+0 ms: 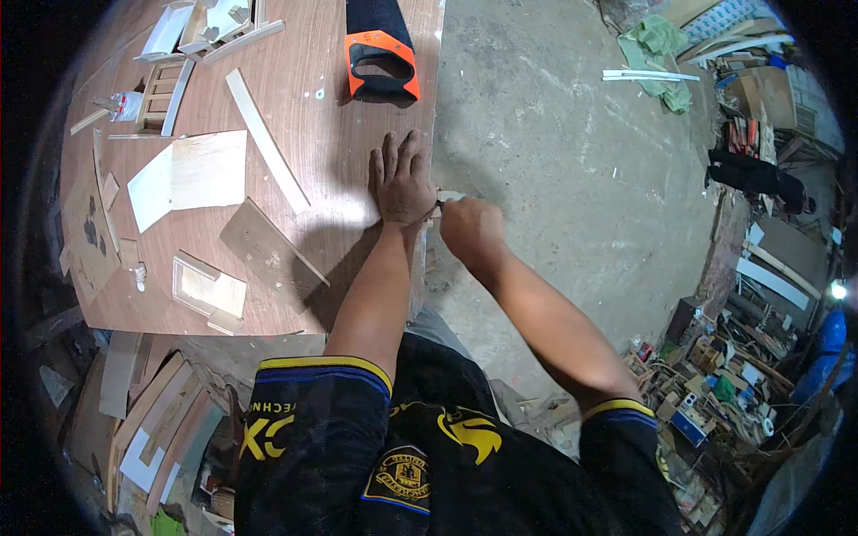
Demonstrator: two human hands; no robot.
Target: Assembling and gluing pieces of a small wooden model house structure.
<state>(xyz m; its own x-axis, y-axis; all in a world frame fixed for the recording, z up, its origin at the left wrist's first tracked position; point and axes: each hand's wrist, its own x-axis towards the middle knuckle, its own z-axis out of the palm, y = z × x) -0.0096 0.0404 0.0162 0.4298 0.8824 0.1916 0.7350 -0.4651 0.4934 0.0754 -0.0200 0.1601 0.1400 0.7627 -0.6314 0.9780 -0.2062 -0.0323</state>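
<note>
My left hand [402,181] lies flat, fingers spread, on the right edge of a brown wooden table [340,134]. It presses down on something at the edge that the hand hides. My right hand [469,228] is just off the table's edge, closed around a small pale piece of wood [450,196] whose tip shows above the fingers. The two hands almost touch. Whether that piece is a strip or a tool handle I cannot tell.
A handsaw with an orange and black handle [382,62] lies at the table's far edge. Thin wood strips [266,138], pale plywood panels [192,174] and a small frame [210,288] cover the table's left. Grey concrete floor [572,161] spreads right, with scrap piles [715,366] beyond.
</note>
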